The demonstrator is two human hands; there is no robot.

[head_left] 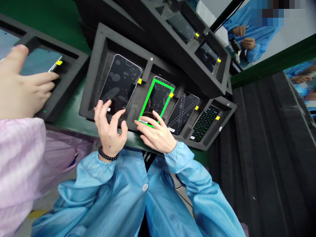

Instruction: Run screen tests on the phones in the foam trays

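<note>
**Two bare hands on phones in a foam tray: slip, smear and bump risks**

I look down at a dark grey foam tray (98, 49) w/ four slots, each holding a phone propped at a slant. My left hand (108, 131), w/ a black bead bracelet (108, 155) at the wrist, is spread loose. Its fingertips rest on the bottom end of the black smudged-glass phone (122, 82) in the 1st slot, and it clasps nothing. My right hand (158, 135) lies flat-fingered, tips on the bottom edge of the black phone w/ a bright green border on its screen (158, 97) in the 2nd slot. It isn't wrapped round the phone; I cannot tell if the thumb sits under the edge. Further right are a phone showing pale crossed stripes (185, 110) and a phone showing a green key grid (204, 123).

Risks, as I judge them:
- **Slip:** only fingertips meet glass, so a phone levered up by its bottom edge could slip off them, drop back into its slot or knock its close neighbour.
- **Smears:** bare skin may add smears to the 1st screen, already blotchy.
- **Stray touch:** a careless touch might trigger the lit 2nd screen.
- **Scrape:** the bracelet could scrape a screen if the wrist dips.
- **Bump:** at far left a co-worker's hand (22, 89) in a pink sleeve rests on a pale blue phone (39, 61) in a separate tray, near enough that arms might bump.
</note>
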